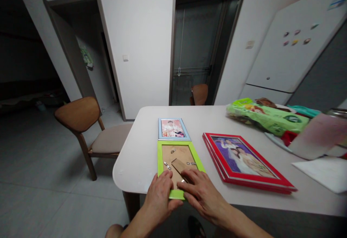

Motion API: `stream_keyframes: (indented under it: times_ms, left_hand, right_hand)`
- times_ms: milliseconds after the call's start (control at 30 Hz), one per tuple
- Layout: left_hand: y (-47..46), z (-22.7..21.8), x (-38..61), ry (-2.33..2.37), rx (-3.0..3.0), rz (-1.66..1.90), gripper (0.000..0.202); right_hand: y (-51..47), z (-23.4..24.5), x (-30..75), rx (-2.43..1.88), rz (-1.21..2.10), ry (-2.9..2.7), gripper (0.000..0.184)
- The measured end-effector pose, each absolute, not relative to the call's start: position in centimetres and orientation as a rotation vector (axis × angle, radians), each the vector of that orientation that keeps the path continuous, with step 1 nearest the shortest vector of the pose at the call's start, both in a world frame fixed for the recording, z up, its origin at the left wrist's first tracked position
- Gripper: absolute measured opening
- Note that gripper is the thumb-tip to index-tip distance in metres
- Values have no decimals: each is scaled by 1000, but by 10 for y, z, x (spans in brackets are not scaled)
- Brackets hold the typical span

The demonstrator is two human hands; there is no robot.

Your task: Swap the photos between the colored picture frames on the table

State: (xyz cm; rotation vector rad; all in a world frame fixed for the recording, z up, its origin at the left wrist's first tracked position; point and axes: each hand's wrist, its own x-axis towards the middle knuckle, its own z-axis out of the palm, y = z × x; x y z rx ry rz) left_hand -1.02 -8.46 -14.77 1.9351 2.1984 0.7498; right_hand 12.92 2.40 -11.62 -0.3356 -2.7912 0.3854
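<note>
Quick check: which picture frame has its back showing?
The lime-green frame, with the left hand and right hand on it. Its brown backing faces up, while the blue frame and top red frame lie picture side up.

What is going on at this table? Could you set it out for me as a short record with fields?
Surface: white table
Left hand: on the near left part of the green frame
Right hand: on its near right part, fingers over the backing board
Green frame: back up, with metal clips
Beyond it: light blue frame, picture up
To the right: stacked red frames, picture up on top
Far right: green package, pinkish container
Beside table, left: wooden chair
</note>
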Motion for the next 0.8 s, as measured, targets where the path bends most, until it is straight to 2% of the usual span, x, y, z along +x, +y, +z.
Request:
stream_keyframes:
  times_ms: [233,567,800]
  left_hand:
    - [-85,-151,-12,2189,1949,825,55]
    - [-88,-148,-10,2156,1938,897,41]
    - [-88,-149,-11,2108,1944,929,56]
  right_hand:
    - [26,-114,134,-295,414,-2830,25]
    - [41,-126,70,-470,369,-2750,27]
    - [38,-121,64,-398,335,-2855,17]
